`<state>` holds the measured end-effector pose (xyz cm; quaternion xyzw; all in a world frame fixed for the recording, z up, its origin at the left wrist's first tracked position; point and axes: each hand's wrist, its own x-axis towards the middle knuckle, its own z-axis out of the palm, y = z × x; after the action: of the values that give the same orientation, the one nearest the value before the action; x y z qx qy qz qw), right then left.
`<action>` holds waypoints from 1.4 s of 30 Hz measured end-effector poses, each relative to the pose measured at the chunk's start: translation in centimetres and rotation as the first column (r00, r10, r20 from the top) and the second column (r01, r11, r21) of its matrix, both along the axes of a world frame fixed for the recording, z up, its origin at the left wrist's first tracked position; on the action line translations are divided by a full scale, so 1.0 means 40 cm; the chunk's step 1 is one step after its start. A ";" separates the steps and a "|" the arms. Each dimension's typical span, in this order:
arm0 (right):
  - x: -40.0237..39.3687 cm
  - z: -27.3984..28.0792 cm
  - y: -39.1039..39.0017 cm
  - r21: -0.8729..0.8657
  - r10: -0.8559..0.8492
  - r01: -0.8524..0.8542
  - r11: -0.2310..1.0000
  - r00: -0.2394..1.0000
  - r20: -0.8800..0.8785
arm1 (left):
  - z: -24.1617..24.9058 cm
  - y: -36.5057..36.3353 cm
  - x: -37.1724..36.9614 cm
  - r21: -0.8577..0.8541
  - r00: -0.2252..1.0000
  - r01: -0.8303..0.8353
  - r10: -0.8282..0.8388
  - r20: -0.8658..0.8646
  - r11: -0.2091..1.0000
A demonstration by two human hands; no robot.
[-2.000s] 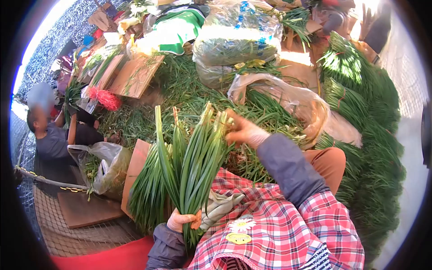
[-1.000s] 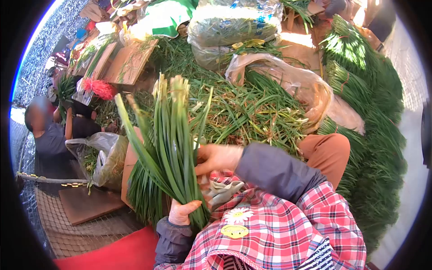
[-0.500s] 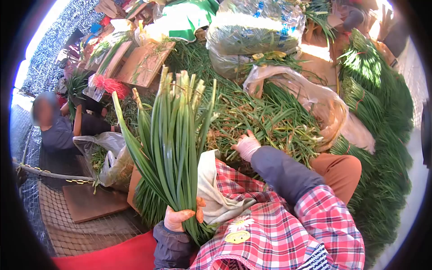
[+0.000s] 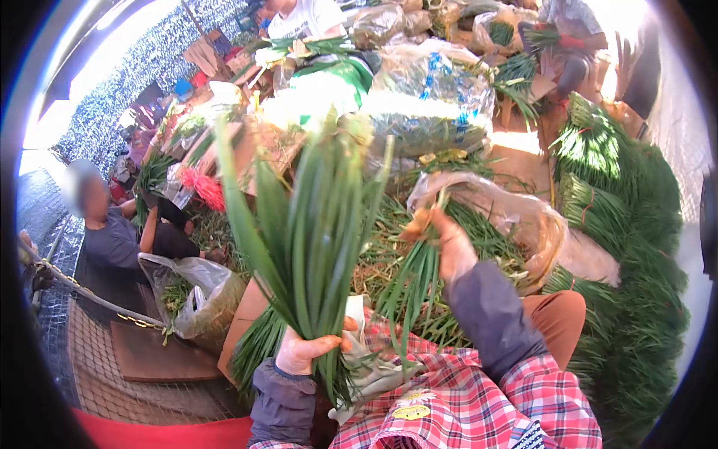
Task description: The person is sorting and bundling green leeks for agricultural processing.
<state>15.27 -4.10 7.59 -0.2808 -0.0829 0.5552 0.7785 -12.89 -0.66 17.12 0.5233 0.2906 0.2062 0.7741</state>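
Note:
A thick upright bunch of garlic chives [image 4: 314, 232] is in my left hand [image 4: 308, 353], with the fingers wrapped round its lower part and the pale stem ends up, blurred by motion. My right hand [image 4: 455, 251] pinches a small bunch of chives [image 4: 415, 280] by its stem ends, and the green leaves hang down over my lap. Under and behind that hand lies a loose heap of chives and dry trimmings [image 4: 385, 251], partly spilling from an open clear plastic bag [image 4: 550, 236]. More chives [image 4: 258, 348] lie beside my left wrist.
Tied chive bundles [image 4: 598, 202] are stacked along the right side. A large filled plastic bag [image 4: 426, 97] stands behind the heap. At left, a seated person [image 4: 112, 239] handles chives near a plastic bag [image 4: 198, 295]. Pink-red ties [image 4: 202, 188] hang by a board.
My right hand has lifted from the heap and now holds a small bunch of chives. The left hand's bunch has shifted slightly right, and the view has tipped up.

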 end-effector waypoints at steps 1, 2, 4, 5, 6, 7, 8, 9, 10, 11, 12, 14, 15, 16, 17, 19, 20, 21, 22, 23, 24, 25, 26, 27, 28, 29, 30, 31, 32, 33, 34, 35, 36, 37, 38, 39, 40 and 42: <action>-0.030 -0.032 0.002 0.026 0.063 -0.060 0.998 0.992 -0.109 | 0.010 -0.013 0.018 0.019 0.999 0.033 -0.033 -0.016 0.999; -0.052 -0.048 -0.004 0.140 0.166 -0.136 0.981 0.960 -0.224 | 0.015 -0.027 0.037 0.035 0.997 0.066 -0.065 -0.034 0.997; -0.080 -0.043 -0.017 0.086 0.148 -0.125 0.988 0.914 -0.377 | -0.035 -0.053 0.051 0.080 0.996 0.031 -0.024 -0.086 0.996; -0.082 -0.038 -0.016 0.104 0.146 -0.110 0.988 0.881 -0.451 | -0.072 -0.065 0.053 0.113 0.995 -0.001 0.012 -0.100 0.994; -0.080 -0.036 -0.015 0.117 0.141 -0.093 0.989 0.841 -0.522 | -0.106 -0.080 0.051 0.142 0.992 -0.030 0.047 -0.114 0.989; -0.073 -0.039 -0.017 0.129 0.136 -0.074 0.989 0.798 -0.587 | -0.124 -0.095 0.052 0.209 0.989 -0.023 0.053 -0.136 0.978; -0.073 -0.053 -0.026 0.192 0.156 -0.054 0.980 0.806 -0.570 | -0.145 -0.098 0.053 0.544 0.971 0.028 0.106 -0.213 0.838; -0.078 -0.073 -0.037 0.254 0.175 -0.036 0.967 0.814 -0.554 | -0.169 -0.098 0.052 0.800 0.947 0.109 0.183 -0.264 0.589; -0.080 -0.089 -0.045 0.317 0.196 -0.020 0.948 0.822 -0.534 | -0.187 -0.100 0.050 0.943 0.922 0.203 0.274 -0.275 0.262; -0.076 -0.097 -0.051 0.354 0.229 -0.047 0.934 0.840 -0.492 | -0.203 -0.110 0.045 0.943 0.900 0.250 0.306 -0.310 0.220; -0.078 -0.117 -0.055 0.343 0.184 -0.006 0.939 0.852 -0.490 | -0.225 -0.122 0.042 0.867 0.954 0.114 0.190 -0.232 0.486; -0.084 -0.150 -0.058 0.328 0.094 0.079 0.941 0.871 -0.482 | -0.280 -0.141 0.052 0.531 1.000 -0.013 0.016 -0.001 0.847; -0.087 -0.155 -0.058 0.368 0.181 0.046 0.929 0.811 -0.557 | -0.305 -0.150 0.060 0.335 0.992 -0.012 -0.030 0.120 0.942; -0.088 -0.151 -0.063 0.372 0.192 0.030 0.928 0.816 -0.545 | -0.312 -0.153 0.065 0.286 0.996 0.081 -0.088 0.011 0.955; -0.090 -0.146 -0.070 0.374 0.203 0.013 0.927 0.821 -0.533 | -0.317 -0.156 0.068 0.226 0.984 0.168 -0.150 -0.096 0.960; -0.102 -0.129 -0.081 0.362 0.211 -0.004 0.932 0.819 -0.533 | -0.314 -0.165 0.066 0.075 0.948 0.261 -0.241 -0.209 0.962; -0.091 -0.132 -0.078 0.342 0.183 -0.004 0.940 0.850 -0.494 | -0.302 -0.164 0.065 0.000 0.939 0.274 -0.268 -0.216 0.962; -0.074 -0.138 -0.076 0.318 0.155 -0.002 0.948 0.877 -0.455 | -0.286 -0.162 0.061 -0.079 0.930 0.284 -0.295 -0.221 0.956; -0.052 -0.143 -0.078 0.291 0.126 -0.001 0.957 0.902 -0.413 | -0.280 -0.160 0.054 -0.160 0.920 0.292 -0.323 -0.222 0.943; -0.021 -0.132 -0.076 0.224 0.006 0.058 0.973 0.961 -0.277 | -0.279 -0.144 0.036 -0.135 0.926 0.291 -0.315 -0.210 0.947; 0.013 -0.115 -0.089 0.329 0.134 0.030 0.944 0.876 -0.464 | -0.269 -0.131 0.018 -0.143 0.937 0.273 -0.296 -0.185 0.951; 0.041 -0.116 -0.093 0.348 0.141 0.015 0.937 0.897 -0.420 | -0.250 -0.114 -0.001 -0.075 0.920 0.295 -0.305 -0.248 0.952; 0.065 -0.121 -0.093 0.369 0.149 0.000 0.929 0.915 -0.375 | -0.225 -0.098 -0.016 -0.006 0.899 0.323 -0.308 -0.311 0.947; 0.084 -0.135 -0.081 0.430 0.288 -0.065 0.900 0.831 -0.476 | -0.201 -0.090 -0.025 0.037 0.884 0.330 -0.294 -0.364 0.943; 0.074 -0.120 -0.078 0.157 -0.003 0.060 0.986 0.940 -0.341 | -0.176 -0.086 -0.032 0.076 0.866 0.338 -0.279 -0.415 0.938; 0.083 -0.126 -0.072 0.044 -0.161 0.182 0.982 0.940 -0.301 | -0.156 -0.083 -0.040 0.109 0.846 0.347 -0.261 -0.465 0.931; 0.096 -0.137 -0.060 -0.065 -0.307 0.300 0.952 0.921 -0.240 | -0.139 -0.078 -0.049 0.174 0.841 0.346 -0.222 -0.492 0.922; 0.144 -0.169 -0.071 0.087 -0.285 0.338 0.937 0.884 -0.370 | -0.159 -0.066 -0.090 0.267 0.799 0.389 -0.179 -0.574 0.881; 0.211 -0.199 -0.095 0.235 -0.238 0.391 0.890 0.837 -0.493 | -0.176 -0.054 -0.123 0.356 0.751 0.441 -0.122 -0.649 0.824; 0.269 -0.216 -0.118 0.360 -0.159 0.314 0.878 0.903 -0.400 | -0.145 -0.065 -0.129 0.473 0.714 0.481 -0.017 -0.700 0.738; 0.298 -0.231 -0.134 0.466 -0.088 0.223 0.857 0.952 -0.293 | -0.152 -0.064 -0.142 0.538 0.700 0.482 0.066 -0.711 0.691; 0.279 -0.172 -0.156 -0.017 -0.222 0.222 0.975 0.963 -0.155 | -0.167 -0.065 -0.160 0.595 0.684 0.482 0.148 -0.714 0.643; 0.271 -0.203 -0.171 -0.237 0.110 -0.019 0.971 0.918 0.380 | -0.182 -0.065 -0.175 0.650 0.668 0.485 0.232 -0.707 0.585; 0.246 -0.223 -0.183 -0.493 0.436 0.004 0.870 0.460 0.773 | -0.198 -0.065 -0.182 0.692 0.638 0.505 0.316 -0.702 0.517; 0.212 -0.201 -0.189 -0.640 0.668 0.193 0.744 -0.186 0.721 | -0.209 -0.065 -0.183 0.718 0.639 0.498 0.353 -0.683 0.486; 0.188 -0.168 -0.194 -0.708 0.713 0.173 0.685 0.040 0.700 | -0.220 -0.067 -0.182 0.741 0.640 0.493 0.388 -0.664 0.456; 0.164 -0.149 -0.193 -0.623 0.614 0.015 0.782 0.152 0.775 | -0.236 -0.073 -0.181 0.762 0.640 0.487 0.419 -0.644 0.428; 0.107 -0.144 -0.195 -0.340 0.417 -0.246 0.908 0.431 0.800 | -0.270 -0.083 -0.186 0.796 0.651 0.471 0.458 -0.605 0.380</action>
<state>19.55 -11.91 1.84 -0.5623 -0.4630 0.4883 0.4805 -20.34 -4.00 6.32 0.8941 0.4148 0.0880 0.1442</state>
